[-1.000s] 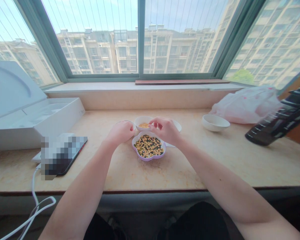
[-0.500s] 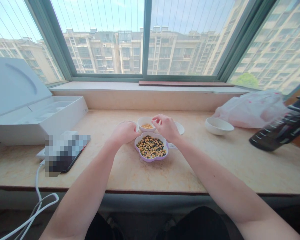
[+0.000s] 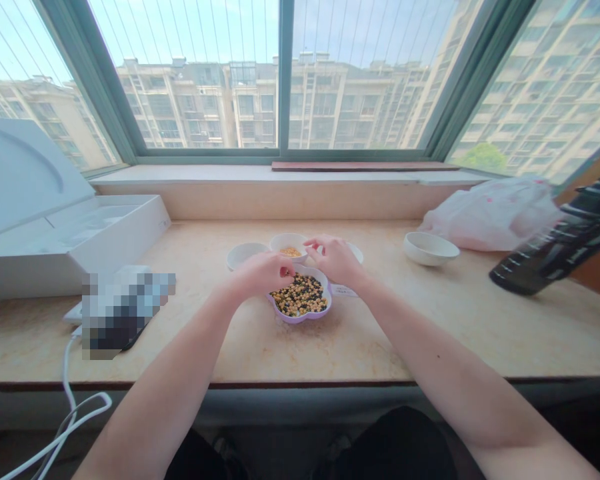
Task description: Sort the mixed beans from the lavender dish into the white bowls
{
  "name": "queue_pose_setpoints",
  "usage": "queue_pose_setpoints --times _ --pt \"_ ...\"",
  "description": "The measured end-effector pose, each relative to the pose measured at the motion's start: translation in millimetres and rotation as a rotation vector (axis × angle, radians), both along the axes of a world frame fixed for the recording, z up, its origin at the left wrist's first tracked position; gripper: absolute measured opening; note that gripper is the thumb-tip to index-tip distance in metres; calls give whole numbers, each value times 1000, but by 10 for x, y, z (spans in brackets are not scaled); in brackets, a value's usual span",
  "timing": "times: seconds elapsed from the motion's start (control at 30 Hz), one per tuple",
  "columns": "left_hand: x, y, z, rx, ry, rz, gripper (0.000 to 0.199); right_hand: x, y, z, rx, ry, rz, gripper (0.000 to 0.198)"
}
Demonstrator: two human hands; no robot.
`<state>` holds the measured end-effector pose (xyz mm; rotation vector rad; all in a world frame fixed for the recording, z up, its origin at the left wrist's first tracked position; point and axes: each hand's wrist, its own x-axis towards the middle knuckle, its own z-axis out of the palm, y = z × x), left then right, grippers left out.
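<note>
A lilac-rimmed, flower-shaped bowl (image 3: 300,319) of mixed black and yellow beans (image 3: 300,297) stands on the counter in front of me. My left hand (image 3: 269,272) is over its left rim, thumb and fingers closed together near the beans; whatever they pinch is too small to see. Just behind, a round white bowl (image 3: 280,241) contains yellow beans (image 3: 291,252). My right hand (image 3: 336,259) hovers at that bowl's right edge with fingers curled in a pinch, contents hidden. Another white bowl (image 3: 245,252) is behind my left hand. A white dish (image 3: 356,252) shows partly behind my right hand.
An open white box (image 3: 130,227) occupies the left, with a blurred-out device (image 3: 125,313) and white cable (image 3: 70,380) before it. To the right are a white bowl (image 3: 431,250), a plastic bag (image 3: 485,213) and a dark bottle (image 3: 540,247). Windows rise behind the counter (image 3: 370,353).
My left hand has moved right and nearer, from beside the left white bowl to over the flower-shaped bowl. My right hand stays by the yellow-bean bowl. The view has shifted slightly.
</note>
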<state>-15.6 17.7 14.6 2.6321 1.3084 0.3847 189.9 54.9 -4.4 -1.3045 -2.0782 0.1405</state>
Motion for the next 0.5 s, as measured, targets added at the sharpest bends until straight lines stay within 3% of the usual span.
queue_pose_setpoints --times 0.1,0.27,0.5 --pt "118 -74 -22 -76 68 -75 18 54 -4 25 11 33 -12 19" --pt "232 -155 -45 -167 141 -70 16 71 0 52 38 42 -4 18" --pt "258 -161 -99 -137 100 -71 22 32 -59 70 17 36 5 18"
